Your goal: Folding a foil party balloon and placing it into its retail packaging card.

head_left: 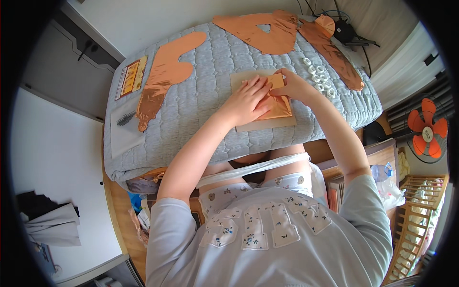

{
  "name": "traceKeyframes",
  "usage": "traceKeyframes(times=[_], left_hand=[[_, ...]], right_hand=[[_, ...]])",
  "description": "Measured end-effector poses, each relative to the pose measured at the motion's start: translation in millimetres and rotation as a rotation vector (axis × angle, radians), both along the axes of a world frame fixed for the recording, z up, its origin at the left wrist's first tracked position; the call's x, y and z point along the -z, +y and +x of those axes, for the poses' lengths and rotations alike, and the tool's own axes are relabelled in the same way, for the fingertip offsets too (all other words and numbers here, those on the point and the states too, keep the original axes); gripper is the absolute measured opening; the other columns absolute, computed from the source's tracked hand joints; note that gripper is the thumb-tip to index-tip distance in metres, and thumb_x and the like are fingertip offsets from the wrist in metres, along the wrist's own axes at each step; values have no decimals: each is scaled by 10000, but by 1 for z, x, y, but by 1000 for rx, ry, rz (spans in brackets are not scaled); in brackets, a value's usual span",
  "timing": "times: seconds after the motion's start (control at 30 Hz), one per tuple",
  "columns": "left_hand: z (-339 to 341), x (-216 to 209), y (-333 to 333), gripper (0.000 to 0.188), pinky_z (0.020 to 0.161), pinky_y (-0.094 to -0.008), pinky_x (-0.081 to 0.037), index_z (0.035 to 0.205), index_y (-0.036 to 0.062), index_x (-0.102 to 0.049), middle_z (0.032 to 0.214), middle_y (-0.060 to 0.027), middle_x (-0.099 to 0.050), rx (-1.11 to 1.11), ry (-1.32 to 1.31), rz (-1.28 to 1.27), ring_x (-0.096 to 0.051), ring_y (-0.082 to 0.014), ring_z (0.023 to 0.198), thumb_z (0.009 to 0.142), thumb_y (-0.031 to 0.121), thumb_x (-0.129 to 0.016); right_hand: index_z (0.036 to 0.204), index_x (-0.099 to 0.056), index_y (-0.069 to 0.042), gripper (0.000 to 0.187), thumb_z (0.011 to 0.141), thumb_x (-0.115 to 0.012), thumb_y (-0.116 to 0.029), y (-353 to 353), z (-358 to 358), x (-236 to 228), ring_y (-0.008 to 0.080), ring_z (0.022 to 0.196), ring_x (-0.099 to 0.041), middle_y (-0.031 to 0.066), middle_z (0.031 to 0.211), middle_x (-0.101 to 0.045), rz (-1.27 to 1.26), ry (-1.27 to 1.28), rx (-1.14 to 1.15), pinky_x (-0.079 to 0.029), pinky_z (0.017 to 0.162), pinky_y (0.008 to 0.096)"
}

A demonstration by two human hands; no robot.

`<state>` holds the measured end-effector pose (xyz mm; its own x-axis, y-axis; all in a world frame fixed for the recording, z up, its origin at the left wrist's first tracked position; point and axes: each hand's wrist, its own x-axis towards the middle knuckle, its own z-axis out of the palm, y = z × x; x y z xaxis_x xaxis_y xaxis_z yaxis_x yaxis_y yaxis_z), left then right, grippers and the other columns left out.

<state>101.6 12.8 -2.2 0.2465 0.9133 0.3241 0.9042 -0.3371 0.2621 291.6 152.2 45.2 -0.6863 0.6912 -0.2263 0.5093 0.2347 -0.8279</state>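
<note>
A folded rose-gold foil balloon [282,109] lies on a beige card sheet [268,125] on the quilted bed. My left hand [246,103] rests flat across the left side of the foil, its fingers stretched out and pointing away from me. My right hand [292,87] is at the far right of the foil, with thumb and fingers closed on a folded edge. My left fingers hide part of the foil, and the right fingertips are partly out of sight.
Flat foil balloons lie at the left [165,67], far middle [260,31] and far right [334,60]. Small white ribbon rolls [321,78] sit right of my hands. A picture card [131,77] and a translucent bag [126,126] are at the left. An orange-bladed fan [427,129] stands right.
</note>
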Motion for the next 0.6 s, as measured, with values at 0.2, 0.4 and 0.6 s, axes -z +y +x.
traceKeyframes(times=[0.2, 0.4, 0.6], left_hand=[[-1, 9, 1, 773, 1280, -530, -201, 1653, 127, -275, 1693, -175, -294, 5, 110, -45, -257, -376, 1570, 1022, 473, -555], [5, 1, 0, 747, 1280, -546, -186, 1643, 132, -304, 1691, -170, -301, -30, 158, -117, -255, -372, 1570, 1024, 472, -548], [1, 0, 1, 759, 1284, -550, -162, 1634, 110, -318, 1688, -171, -310, -20, 210, -124, -228, -369, 1582, 1033, 519, -535]], right_hand=[[1452, -477, -61, 698, 855, -818, -182, -10, 3, -5, 254, 1015, -705, 176, 1196, -677, 110, 19, -43, -563, 892, 348], [1547, -425, -110, 725, 926, -756, -283, -38, 15, 10, 366, 1392, -515, 203, 1567, -450, 925, -24, -88, -469, 1116, 467], [1636, -307, -101, 714, 1060, -510, -472, -39, 30, 31, 305, 1572, -275, 112, 1673, -359, 882, -167, -341, -156, 1291, 540]])
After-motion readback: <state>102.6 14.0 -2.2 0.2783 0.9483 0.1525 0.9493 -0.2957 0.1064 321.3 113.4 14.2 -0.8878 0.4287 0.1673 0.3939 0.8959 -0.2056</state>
